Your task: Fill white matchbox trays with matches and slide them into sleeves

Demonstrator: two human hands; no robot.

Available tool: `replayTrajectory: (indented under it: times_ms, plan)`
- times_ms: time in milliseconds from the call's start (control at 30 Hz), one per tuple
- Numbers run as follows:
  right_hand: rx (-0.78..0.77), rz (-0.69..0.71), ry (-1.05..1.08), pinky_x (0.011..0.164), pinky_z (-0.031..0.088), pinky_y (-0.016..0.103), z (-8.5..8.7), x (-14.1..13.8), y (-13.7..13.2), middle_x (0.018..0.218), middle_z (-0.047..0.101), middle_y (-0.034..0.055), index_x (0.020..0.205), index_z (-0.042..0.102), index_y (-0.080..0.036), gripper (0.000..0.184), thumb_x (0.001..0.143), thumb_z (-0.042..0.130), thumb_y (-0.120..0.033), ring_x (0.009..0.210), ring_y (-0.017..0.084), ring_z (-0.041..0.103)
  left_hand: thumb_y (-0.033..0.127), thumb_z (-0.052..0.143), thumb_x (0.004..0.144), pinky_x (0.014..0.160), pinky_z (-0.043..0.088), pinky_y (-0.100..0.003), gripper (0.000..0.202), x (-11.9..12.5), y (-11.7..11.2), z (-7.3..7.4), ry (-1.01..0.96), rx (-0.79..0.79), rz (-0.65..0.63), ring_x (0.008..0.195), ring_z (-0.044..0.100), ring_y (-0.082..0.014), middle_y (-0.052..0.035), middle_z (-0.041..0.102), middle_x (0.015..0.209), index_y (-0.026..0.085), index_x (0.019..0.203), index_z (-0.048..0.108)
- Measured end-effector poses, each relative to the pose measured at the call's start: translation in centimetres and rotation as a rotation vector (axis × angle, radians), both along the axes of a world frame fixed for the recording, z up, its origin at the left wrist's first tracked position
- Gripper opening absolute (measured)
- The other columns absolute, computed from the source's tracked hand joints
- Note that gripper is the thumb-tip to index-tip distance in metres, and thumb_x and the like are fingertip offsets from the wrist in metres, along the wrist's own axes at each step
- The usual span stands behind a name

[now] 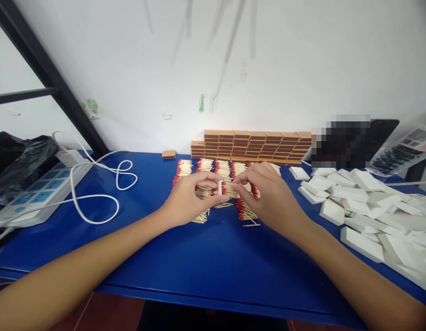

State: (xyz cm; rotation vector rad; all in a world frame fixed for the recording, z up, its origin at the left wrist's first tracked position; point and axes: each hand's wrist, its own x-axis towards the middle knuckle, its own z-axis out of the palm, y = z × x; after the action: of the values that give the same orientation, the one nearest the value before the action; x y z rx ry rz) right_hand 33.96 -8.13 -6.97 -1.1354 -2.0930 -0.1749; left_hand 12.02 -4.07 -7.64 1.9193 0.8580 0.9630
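A small white matchbox tray (220,188) with red-tipped matches is gripped between the thumb and fingers of my left hand (188,197). My right hand (264,193) is closed, thumb and forefinger pinched together at the right end of the matches by the tray. What lies deeper in its fingers is hidden. Under and behind both hands, loose matches (223,169) lie in several rows on the blue table (213,257), red heads to the left. A single match (251,225) lies in front of the right-hand rows.
Stacked brown matchboxes (250,146) line the wall, with one matchbox (169,155) apart at left. White empty-looking trays (368,202) heap up on the right, before a dark tablet-like device (382,138). A power strip (43,193) and white cable (95,196) occupy the left.
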Motion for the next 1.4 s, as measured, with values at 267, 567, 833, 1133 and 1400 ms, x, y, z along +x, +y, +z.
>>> replayTrajectory:
  times_ms: [267, 567, 833, 1133, 1400]
  plan:
    - [0.000, 0.016, 0.014, 0.078, 0.043, 0.041, -0.1, -0.1, -0.1, 0.089, 0.064, 0.0068, 0.093, 0.061, -0.023, 0.012, 0.104, 0.055, -0.023, 0.086, 0.024, 0.053, 0.035, 0.089, 0.077, 0.071, 0.060, -0.032, 0.040, 0.1, 0.0, 0.1, -0.024, -0.070, -0.009, 0.076, 0.075, -0.0194, -0.0054, 0.079, 0.090, 0.019, 0.109, 0.072]
    - [0.001, 0.054, 0.048, 0.077, 0.045, 0.041, 0.3, -0.3, -0.4, 0.089, 0.060, 0.0072, 0.101, 0.071, -0.024, 0.016, 0.104, 0.056, -0.023, 0.087, 0.024, 0.055, 0.038, 0.088, 0.078, 0.077, 0.061, -0.032, 0.036, -0.1, 0.5, 0.2, 0.005, 0.011, 0.024, 0.087, 0.078, -0.0216, -0.0037, 0.081, 0.094, 0.020, 0.104, 0.071]
    - [-0.145, 0.164, 0.017, 0.072, 0.046, 0.037, -0.3, 0.0, -0.3, 0.081, 0.061, 0.0047, 0.093, 0.069, -0.022, 0.012, 0.100, 0.060, -0.018, 0.080, 0.021, 0.056, 0.041, 0.090, 0.076, 0.093, 0.061, -0.037, 0.042, -0.6, 1.8, 0.0, -0.060, 0.132, 0.211, 0.099, 0.077, -0.0238, -0.0062, 0.081, 0.104, 0.021, 0.109, 0.074]
    - [-0.371, 0.185, -0.137, 0.080, 0.049, 0.037, -1.7, 0.2, 0.1, 0.090, 0.062, 0.0065, 0.094, 0.072, -0.021, 0.011, 0.096, 0.065, -0.013, 0.094, 0.024, 0.058, 0.038, 0.090, 0.076, 0.091, 0.061, -0.035, 0.042, -0.8, 2.5, -0.4, -0.030, 0.135, 0.206, 0.100, 0.077, -0.0229, -0.0068, 0.079, 0.111, 0.021, 0.110, 0.074]
    - [-0.422, 0.169, -0.196, 0.079, 0.047, 0.037, -1.7, 0.2, 0.1, 0.091, 0.063, 0.0065, 0.084, 0.064, -0.019, 0.015, 0.098, 0.062, -0.012, 0.092, 0.023, 0.057, 0.042, 0.090, 0.076, 0.094, 0.058, -0.036, 0.043, -0.7, 2.2, -0.5, 0.002, 0.146, 0.197, 0.100, 0.077, -0.0236, -0.0068, 0.080, 0.112, 0.020, 0.110, 0.074]
